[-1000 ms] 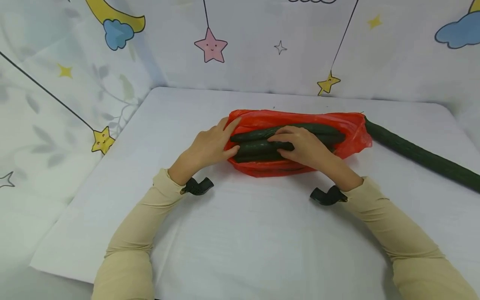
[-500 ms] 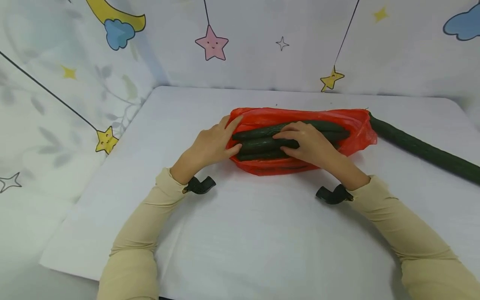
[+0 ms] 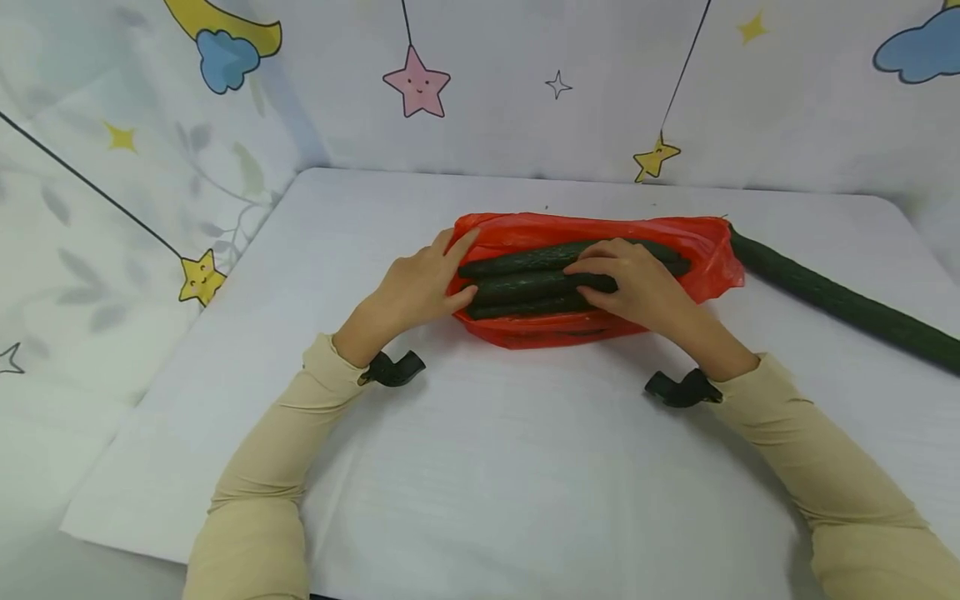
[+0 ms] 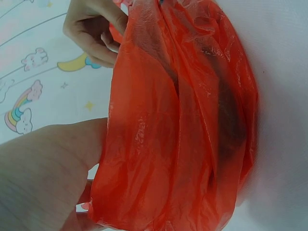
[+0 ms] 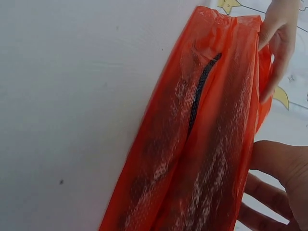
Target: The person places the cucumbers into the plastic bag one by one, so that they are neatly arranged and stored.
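Observation:
Several dark green cucumbers [image 3: 517, 288] lie side by side in a crumpled red plastic bag [image 3: 495, 337] on the white table. My left hand [image 3: 417, 288] is at the bag's left end, thumb and fingers spread at its rim; part of the left hand [image 4: 53, 154] shows beside the bag in the left wrist view. Over the cucumbers, toward their right half, my right hand [image 3: 637, 287] touches them with bent, spread fingers, the thumb on the near side. In the right wrist view the right hand [image 5: 279, 185] is beside the bag, with fingertips hidden behind the red film.
A long loose cucumber [image 3: 847, 304] lies on the table to the right, its far end close to the bag. Behind the table [image 3: 525, 467] hangs a white cloth [image 3: 495, 42] printed with stars, clouds and a moon.
My right hand has slid rightward along the cucumbers, while these have stayed in place. My left hand keeps its spot at the bag's left end.

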Available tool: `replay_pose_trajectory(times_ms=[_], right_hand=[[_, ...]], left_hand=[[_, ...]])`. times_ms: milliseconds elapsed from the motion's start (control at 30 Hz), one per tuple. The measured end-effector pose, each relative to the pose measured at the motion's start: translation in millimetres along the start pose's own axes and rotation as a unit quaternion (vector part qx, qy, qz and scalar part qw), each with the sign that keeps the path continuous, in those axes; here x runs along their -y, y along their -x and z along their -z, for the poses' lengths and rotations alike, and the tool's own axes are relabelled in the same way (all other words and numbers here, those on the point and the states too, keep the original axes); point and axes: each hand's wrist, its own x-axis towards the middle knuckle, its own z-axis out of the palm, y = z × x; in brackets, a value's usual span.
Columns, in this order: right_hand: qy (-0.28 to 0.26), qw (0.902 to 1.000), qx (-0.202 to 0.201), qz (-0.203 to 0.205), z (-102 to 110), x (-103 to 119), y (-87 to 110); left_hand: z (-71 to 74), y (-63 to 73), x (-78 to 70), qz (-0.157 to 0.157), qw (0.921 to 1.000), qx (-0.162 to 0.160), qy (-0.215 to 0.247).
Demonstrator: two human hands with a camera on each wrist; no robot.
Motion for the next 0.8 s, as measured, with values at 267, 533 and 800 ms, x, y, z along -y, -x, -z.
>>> replay_pose_trajectory(times_ms=[267, 533, 800], right_hand=[[-0.024, 0.9987, -0.044, 0.012, 5, -4, 8.3], [-0.041, 0.9965, -0.071, 0.018, 9, -7, 15.4], [-0.066, 0.9943, -0.083, 0.012, 21, -5, 24.7]], left_hand=[[-0.2, 0.2, -0.3, -0.001, 1.0000, -0.002, 0.001], [-1.7, -0.6, 1.1, -0.001, 1.0000, 0.004, 0.003], [-1.3, -1.0, 0.4, 0.002, 1.0000, 0.006, 0.004]])
